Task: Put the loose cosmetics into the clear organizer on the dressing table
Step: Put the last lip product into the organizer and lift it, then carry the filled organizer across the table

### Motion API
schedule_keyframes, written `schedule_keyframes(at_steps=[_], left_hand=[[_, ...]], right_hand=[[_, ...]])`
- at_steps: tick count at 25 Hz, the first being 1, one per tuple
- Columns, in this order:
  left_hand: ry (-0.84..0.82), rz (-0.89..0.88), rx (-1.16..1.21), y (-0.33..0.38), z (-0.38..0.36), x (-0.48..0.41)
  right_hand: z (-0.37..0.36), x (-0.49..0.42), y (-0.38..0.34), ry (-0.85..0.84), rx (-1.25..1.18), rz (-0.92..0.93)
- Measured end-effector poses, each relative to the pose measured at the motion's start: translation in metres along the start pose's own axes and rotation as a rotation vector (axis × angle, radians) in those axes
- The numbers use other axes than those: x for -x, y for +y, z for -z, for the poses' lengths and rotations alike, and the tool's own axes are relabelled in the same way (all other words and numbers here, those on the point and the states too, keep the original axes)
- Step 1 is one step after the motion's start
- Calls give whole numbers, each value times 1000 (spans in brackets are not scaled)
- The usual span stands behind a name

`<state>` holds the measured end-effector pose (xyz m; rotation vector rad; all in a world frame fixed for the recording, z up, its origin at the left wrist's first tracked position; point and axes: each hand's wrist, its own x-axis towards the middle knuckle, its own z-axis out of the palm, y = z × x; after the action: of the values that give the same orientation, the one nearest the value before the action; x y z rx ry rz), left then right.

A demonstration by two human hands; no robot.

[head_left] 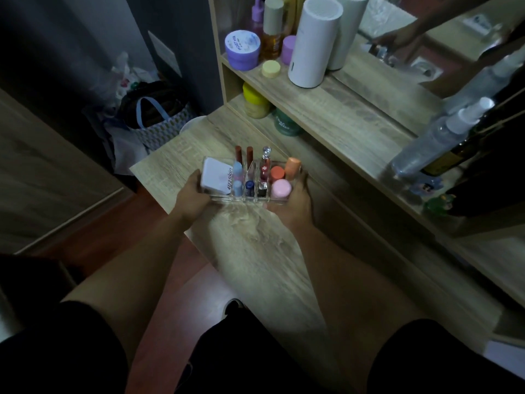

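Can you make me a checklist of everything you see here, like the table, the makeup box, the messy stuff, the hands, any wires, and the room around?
Surface: wooden dressing table, bare in front of the organizer.
Job's things: clear organizer filled with upright lip tubes, a white compact and a pink cap.
Clutter: purple jar, white cylinder, spray bottle on the shelves.
Grippers: left hand and right hand grip the organizer's ends.
Cables: nothing seen.
Surroundings: patterned bag on the floor, mirror above.

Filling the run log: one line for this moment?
left hand + right hand: gripping clear plastic organizer ends | cosmetics: inside | wooden dressing table
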<state>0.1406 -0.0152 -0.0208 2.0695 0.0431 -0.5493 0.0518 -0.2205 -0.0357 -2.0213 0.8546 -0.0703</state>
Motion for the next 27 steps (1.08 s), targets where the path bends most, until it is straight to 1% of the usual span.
schedule_keyframes(at_steps=[2,4,7,9,13,18,27], left_hand=[[-44,-17,77,-2,0,-9],[-68,-10,156,-1,0,-12],[-52,21,279,2,-3,-10],[-64,21,306,4,-3,-9],[-116,6,303,10,-2,-6],[-149,-15,255,18,-2,3],[-332,-99,156,39,-29,27]], right_hand=[[-2,-2,0,6,-57,-5],[-3,-4,1,16,-44,8],[0,-3,3,30,-63,6],[2,0,3,42,-47,17],[8,9,4,49,-40,11],[22,30,7,72,-75,-43],[53,87,32,278,-174,-132]])
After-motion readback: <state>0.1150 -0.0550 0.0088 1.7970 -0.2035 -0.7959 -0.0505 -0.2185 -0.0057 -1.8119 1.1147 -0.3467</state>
